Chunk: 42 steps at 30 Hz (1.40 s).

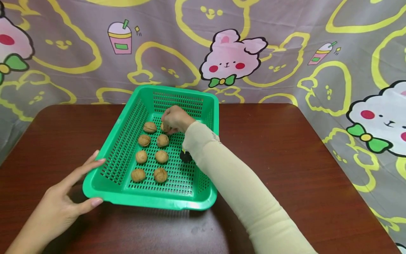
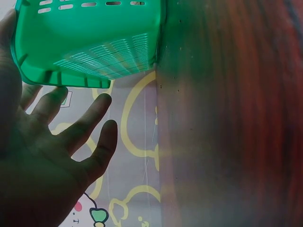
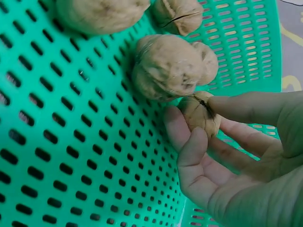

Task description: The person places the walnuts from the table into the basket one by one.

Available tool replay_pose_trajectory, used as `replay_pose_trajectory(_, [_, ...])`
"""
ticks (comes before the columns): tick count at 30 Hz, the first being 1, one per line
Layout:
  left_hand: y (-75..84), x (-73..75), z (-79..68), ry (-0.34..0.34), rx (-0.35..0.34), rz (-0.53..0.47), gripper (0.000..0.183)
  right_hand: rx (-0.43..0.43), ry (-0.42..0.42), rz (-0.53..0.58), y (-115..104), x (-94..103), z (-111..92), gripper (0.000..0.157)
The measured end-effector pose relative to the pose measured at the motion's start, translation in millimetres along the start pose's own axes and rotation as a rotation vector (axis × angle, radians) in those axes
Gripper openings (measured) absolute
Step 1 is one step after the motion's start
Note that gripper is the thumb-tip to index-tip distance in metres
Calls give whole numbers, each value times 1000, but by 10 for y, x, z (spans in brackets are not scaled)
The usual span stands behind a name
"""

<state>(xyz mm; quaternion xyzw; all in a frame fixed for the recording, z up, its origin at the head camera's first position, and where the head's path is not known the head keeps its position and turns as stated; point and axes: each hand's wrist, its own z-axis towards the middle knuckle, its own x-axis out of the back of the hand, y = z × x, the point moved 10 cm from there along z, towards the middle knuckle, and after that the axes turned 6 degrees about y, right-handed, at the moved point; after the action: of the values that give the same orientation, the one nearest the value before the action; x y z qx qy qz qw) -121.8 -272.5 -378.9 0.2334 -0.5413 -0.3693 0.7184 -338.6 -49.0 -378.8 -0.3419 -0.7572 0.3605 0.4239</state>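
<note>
Inside a green plastic basket (image 1: 149, 201), several walnuts (image 1: 161, 157) lie in two rows on the slotted floor. My right hand (image 1: 177, 119) reaches into its far part and pinches a walnut (image 3: 201, 116) between thumb and fingertips. A larger walnut (image 3: 165, 66) sits right beside the pinched one in the right wrist view. At the basket's near left corner, my left hand (image 1: 61, 204) has its fingers spread along the rim, thumb at the front edge. The left wrist view shows its fingers (image 2: 87, 123) extended beneath the rim, around the outside of the basket.
The basket stands on a dark reddish-brown table (image 1: 285, 169). A patterned cloth (image 1: 279, 21) with cartoon animals hangs behind and to the right of it. A small black object (image 1: 185, 156) shows under the right sleeve (image 1: 238, 176).
</note>
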Motion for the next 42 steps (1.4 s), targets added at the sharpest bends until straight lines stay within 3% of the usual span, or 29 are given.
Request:
replay_pose_trajectory(12, [19,3,3,5,-14,-16,95,18,31,-149,1,-7,5,27])
replay_pose_trajectory(18, [-18,0,-3,1,8,-12,95,38,64,-107,-12,14,-5,15])
replay_pose_trajectory(21, [-32,4,-3,-1,14,-7,95,42,58,-78,-43,41,-47,27])
replay_pose_trajectory(25, [-18,5,1,1,11,-8,95,22,56,-53,-107,139,-106,30])
replay_pose_trajectory(27, [-12,4,-2,3,12,-8,95,13,62,-45,-145,201,-131,19])
replay_pose_trajectory(29, [-9,3,-5,6,17,-8,95,14,53,-49,-189,269,-180,5])
replay_pose_trajectory(31, [-4,2,-8,8,14,-11,95,29,49,-64,-236,354,-252,17])
replay_pose_trajectory(34, [2,-3,-7,8,5,-18,95,72,56,-70,-310,498,-407,23])
replay_pose_trajectory(42, [16,2,3,4,-1,0,96,199,84,-107,-329,737,-844,21])
